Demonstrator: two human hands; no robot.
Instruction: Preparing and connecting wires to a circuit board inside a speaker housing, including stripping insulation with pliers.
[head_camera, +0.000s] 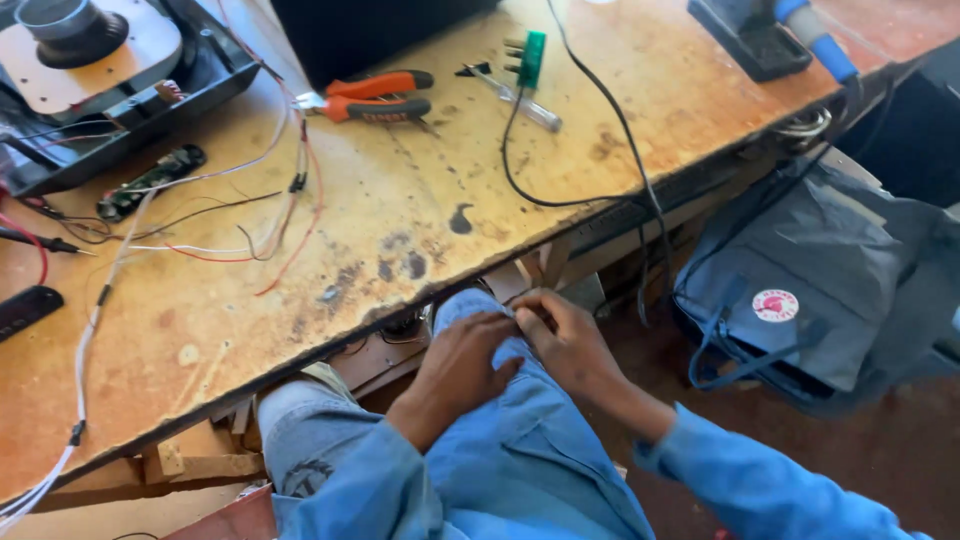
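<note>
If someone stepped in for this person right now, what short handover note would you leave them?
Left hand: resting on the denim-covered knee, below the table edge; whether it grips anything is unclear.
Right hand: beside it, fingertips pinching at the fabric; anything held is hidden.
On the table: orange-handled pliers, a green-handled tool, a small circuit board and loose red and white wires, all untouched.
A grey-blue bag sits on the floor to the right.
Done or left: cannot be judged from this view.
</note>
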